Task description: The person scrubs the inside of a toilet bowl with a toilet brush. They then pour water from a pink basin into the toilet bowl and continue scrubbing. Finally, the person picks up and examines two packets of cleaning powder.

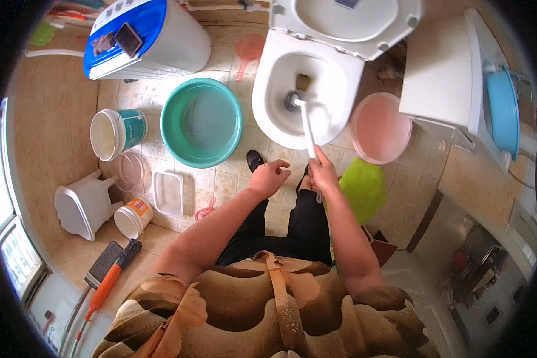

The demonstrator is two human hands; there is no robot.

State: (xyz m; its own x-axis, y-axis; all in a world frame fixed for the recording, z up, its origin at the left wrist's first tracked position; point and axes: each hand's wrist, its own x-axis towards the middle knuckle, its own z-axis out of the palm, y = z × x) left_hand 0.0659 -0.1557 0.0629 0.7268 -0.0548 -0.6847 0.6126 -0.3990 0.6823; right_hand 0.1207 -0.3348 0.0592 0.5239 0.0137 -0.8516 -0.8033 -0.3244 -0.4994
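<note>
My right hand [324, 172] grips the white handle of a toilet brush [308, 127]. The brush's grey head is down inside the bowl of a white toilet [262, 96], against its left inner wall. Below the handle's end, a loop hangs by my knee. The toilet's seat and lid [347, 33] are raised. A brownish patch shows at the bowl's drain. Over my legs, left of the brush, my left hand [270, 176] hangs in the air with loosely bent fingers and nothing in it.
A green basin [167, 123] holding water stands left of the toilet. Right of it are a pink bucket [380, 129] and a lime-green mat [364, 190]. A white bucket [134, 129], stool [78, 208], clear tub [169, 194] and blue-topped washing machine [183, 42] occupy the left side.
</note>
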